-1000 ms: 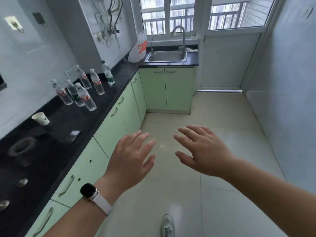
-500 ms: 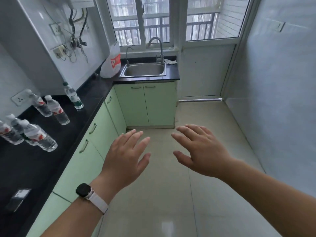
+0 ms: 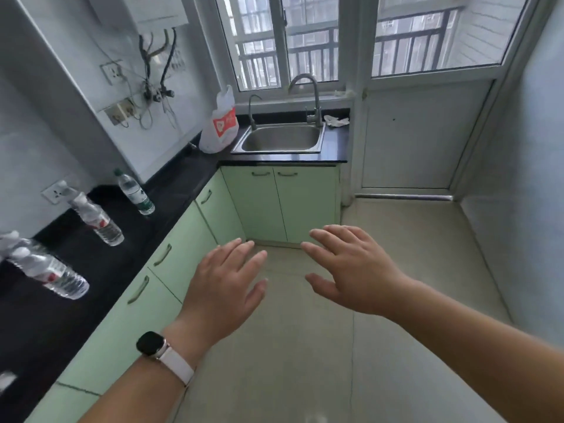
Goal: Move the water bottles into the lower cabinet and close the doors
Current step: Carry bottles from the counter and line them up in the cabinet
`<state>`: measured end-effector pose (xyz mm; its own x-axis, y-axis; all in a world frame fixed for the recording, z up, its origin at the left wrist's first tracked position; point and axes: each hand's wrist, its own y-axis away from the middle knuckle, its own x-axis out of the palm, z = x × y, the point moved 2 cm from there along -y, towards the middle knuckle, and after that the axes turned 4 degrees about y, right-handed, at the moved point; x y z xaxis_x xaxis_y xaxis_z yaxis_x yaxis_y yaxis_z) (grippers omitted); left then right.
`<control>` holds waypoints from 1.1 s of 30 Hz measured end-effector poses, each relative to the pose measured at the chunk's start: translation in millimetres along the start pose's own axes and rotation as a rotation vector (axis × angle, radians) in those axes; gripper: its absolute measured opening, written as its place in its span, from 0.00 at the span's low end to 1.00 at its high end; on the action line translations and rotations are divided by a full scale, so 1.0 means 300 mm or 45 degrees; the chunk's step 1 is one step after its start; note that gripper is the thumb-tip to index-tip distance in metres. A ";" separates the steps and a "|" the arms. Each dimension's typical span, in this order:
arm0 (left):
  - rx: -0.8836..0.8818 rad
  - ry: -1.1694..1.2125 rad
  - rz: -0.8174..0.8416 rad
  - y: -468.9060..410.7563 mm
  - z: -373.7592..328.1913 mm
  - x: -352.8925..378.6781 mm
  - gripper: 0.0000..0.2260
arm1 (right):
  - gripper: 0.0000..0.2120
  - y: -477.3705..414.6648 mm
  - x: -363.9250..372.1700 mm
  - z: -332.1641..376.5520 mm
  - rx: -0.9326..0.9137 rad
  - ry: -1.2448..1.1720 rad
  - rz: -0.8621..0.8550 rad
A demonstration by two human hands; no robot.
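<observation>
- Black stone bench (image 3: pixel 171 190) along the left wall carries the water bottles. A green-labelled clear plastic bottle (image 3: pixel 134 192) stands farthest and a red-labelled clear plastic bottle (image 3: pixel 97 219) nearer. The blurred red-labelled bottles (image 3: pixel 52 270) at the near left edge are too smeared for us to count.
- Pale green lower cabinet doors (image 3: pixel 183 248) beneath it are all shut.
- Our left hand (image 3: pixel 225 285), with a black watch on a white strap (image 3: pixel 151 343), hovers palm down over the beige tiled floor (image 3: pixel 305 346), its fingers (image 3: pixel 241 251) straight, spread and empty.
- Our right hand (image 3: pixel 351 270) hovers beside it, not touching, its fingers (image 3: pixel 332 236) likewise loose and holding nothing.
- Far off sits a steel sink (image 3: pixel 280 138), with a white plastic bag with red print (image 3: pixel 221 123) to its left.
</observation>
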<state>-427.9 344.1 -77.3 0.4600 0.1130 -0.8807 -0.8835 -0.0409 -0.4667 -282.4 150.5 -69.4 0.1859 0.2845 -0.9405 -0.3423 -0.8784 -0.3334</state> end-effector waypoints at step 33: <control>-0.986 -0.321 -0.014 0.163 1.233 0.089 0.21 | 0.25 -1.457 0.486 0.507 -0.748 -0.321 0.048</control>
<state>-491.5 712.2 -93.6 0.3525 0.3337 -0.8743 -0.5245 -0.7033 -0.4799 -245.7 634.3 -70.7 -0.0636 0.2681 -0.9613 0.2305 -0.9333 -0.2755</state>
